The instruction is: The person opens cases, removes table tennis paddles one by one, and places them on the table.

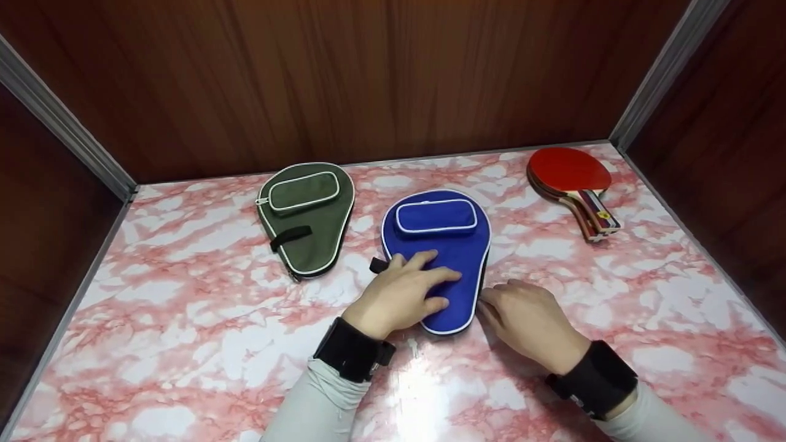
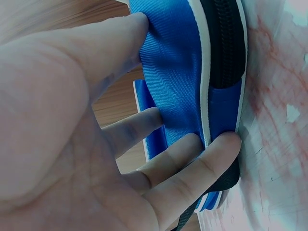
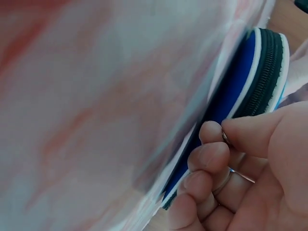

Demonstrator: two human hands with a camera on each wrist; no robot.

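A blue table tennis paddle case [image 1: 463, 258] with white piping lies flat on the table, its small pocket at the far end. Spread across its top is my left hand [image 1: 402, 291], fingers fairly straight and touching the fabric; in the left wrist view, fingertips [image 2: 226, 144] rest on the case's side edge. At the case's right edge, my right hand [image 1: 528, 316] pinches the zipper pull [image 3: 225, 136] between thumb and index finger, mostly covering it. The dark zipper [image 3: 262, 72] runs along the side, its teeth joined on the stretch visible in the right wrist view.
A green paddle case [image 1: 313, 227] with a black strap lies to the left. Red table tennis paddles [image 1: 568, 169] are stacked at the far right, handles toward me. Brown panels [image 1: 368, 80] wall the back and sides of the marbled table [image 1: 184, 344].
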